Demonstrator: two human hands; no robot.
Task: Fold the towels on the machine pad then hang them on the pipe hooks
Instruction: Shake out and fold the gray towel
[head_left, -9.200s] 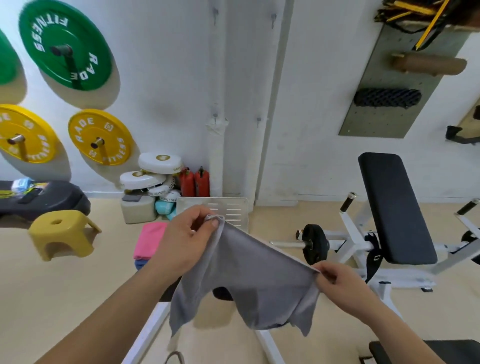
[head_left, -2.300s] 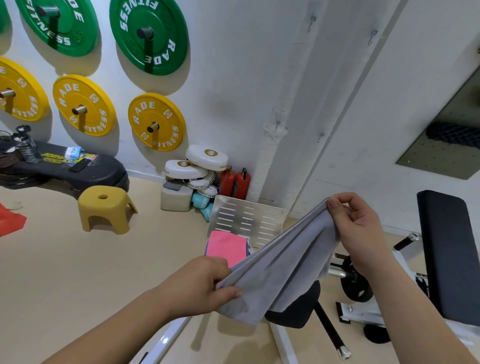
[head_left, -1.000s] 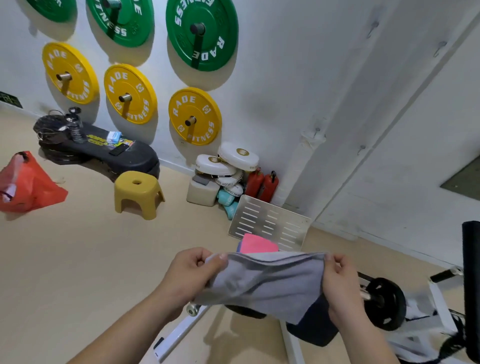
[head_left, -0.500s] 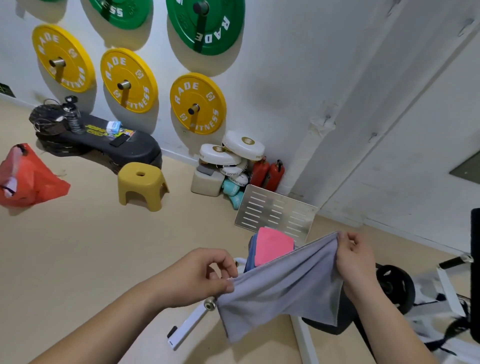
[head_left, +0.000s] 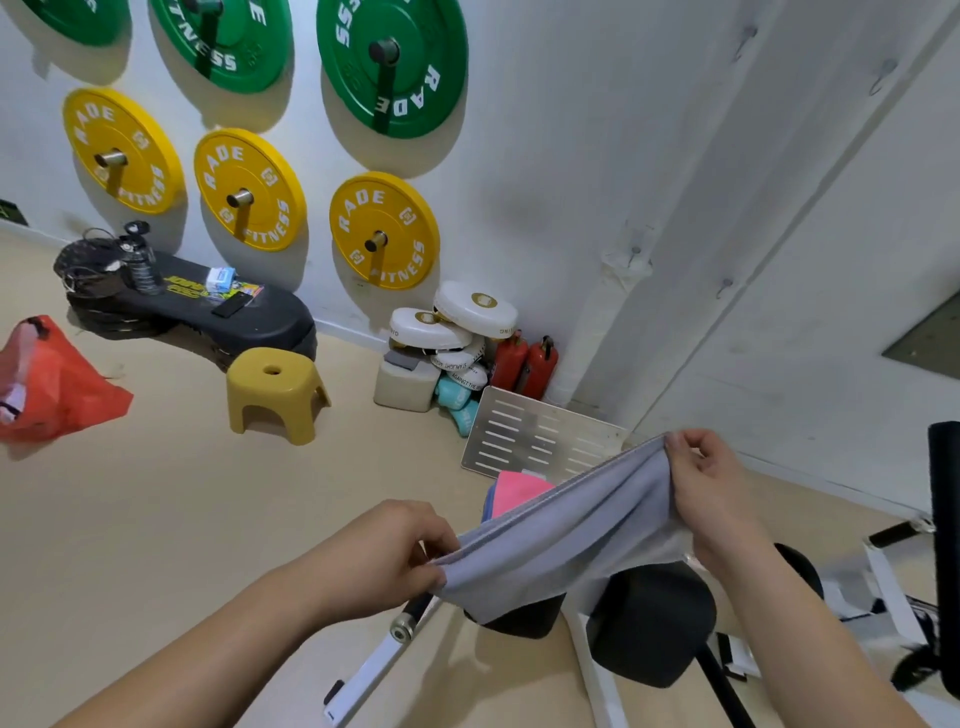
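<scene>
I hold a grey towel (head_left: 566, 535) stretched in the air between both hands, folded lengthwise. My left hand (head_left: 384, 553) pinches its lower left end. My right hand (head_left: 701, 483) pinches its upper right end, higher up. Behind the towel lies a pink towel (head_left: 517, 488) on a blue one, partly hidden. Black round machine pads (head_left: 654, 618) sit below the grey towel. The white pipe (head_left: 618, 291) runs up the wall with small hooks (head_left: 724, 285) beside it and higher up.
A perforated metal plate (head_left: 540, 436) leans by the wall. White pads and two red canisters (head_left: 524, 364) crowd the pipe's base. A yellow stool (head_left: 275, 392), a black step board (head_left: 208, 312) and an orange bag (head_left: 52, 384) sit on the beige floor. Weight plates (head_left: 384, 234) hang on the wall.
My hands moved apart and the towel stretched tauter; my right hand rose slightly. The view shifted a little, with the black pads now more in sight.
</scene>
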